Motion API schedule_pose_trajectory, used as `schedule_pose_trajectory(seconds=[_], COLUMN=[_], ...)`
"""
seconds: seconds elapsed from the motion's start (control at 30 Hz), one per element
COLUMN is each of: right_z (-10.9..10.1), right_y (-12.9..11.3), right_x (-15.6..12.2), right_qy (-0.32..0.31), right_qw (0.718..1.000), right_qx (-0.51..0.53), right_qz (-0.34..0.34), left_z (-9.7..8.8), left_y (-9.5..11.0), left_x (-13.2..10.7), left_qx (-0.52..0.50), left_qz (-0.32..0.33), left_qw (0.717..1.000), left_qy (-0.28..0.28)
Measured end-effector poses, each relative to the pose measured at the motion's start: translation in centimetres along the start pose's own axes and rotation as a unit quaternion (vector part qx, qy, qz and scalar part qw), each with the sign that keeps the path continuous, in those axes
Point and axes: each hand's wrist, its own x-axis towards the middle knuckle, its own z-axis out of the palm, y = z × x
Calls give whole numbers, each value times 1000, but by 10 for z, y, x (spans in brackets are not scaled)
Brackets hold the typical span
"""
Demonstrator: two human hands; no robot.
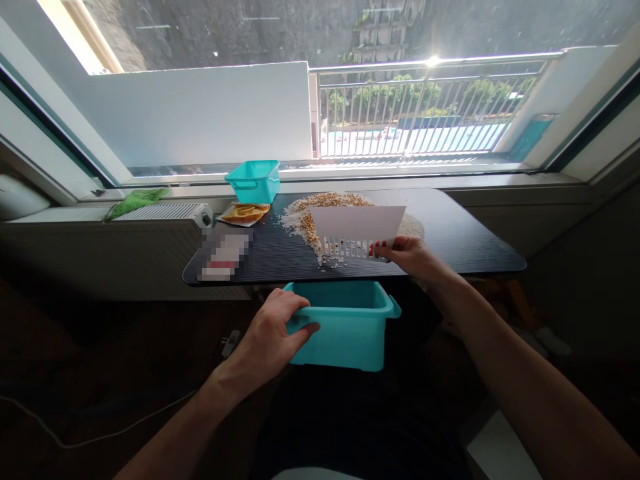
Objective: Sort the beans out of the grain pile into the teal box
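Note:
My left hand [273,333] grips the left rim of a turquoise plastic bin [350,330], held just below the near edge of a black table [450,247]. My right hand [407,255] pinches the lower right corner of a white card [357,230] with a row of slots along its bottom. The card stands on edge on the table, against a spread of white rice and yellow grains [307,217]. A few loose grains lie below the card near the table's edge.
A second turquoise bin [253,180] stands at the table's far left by the window. An opened packet [245,213] and a blurred label [225,255] lie on the table's left. A green cloth [135,200] rests on the radiator [150,213].

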Motion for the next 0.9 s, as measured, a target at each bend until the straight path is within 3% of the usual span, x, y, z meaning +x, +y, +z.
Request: schedule_pose_trajectory(seconds=[0.23,0.63,0.9], right_z=[6,2,1], right_y=[9,-5,-8], right_x=[7,-5,-20], right_qy=[-7,-48,-62], right_qw=[1000,999,997], right_qx=[0,-1,-15], right_qz=[-5,0,46], left_z=[-2,3,6], left_y=[2,6,8], left_x=[1,-4,-7], left_qx=[3,21,33], left_qz=[4,15,25], left_qw=[1000,1000,999], left_qy=[2,-1,2])
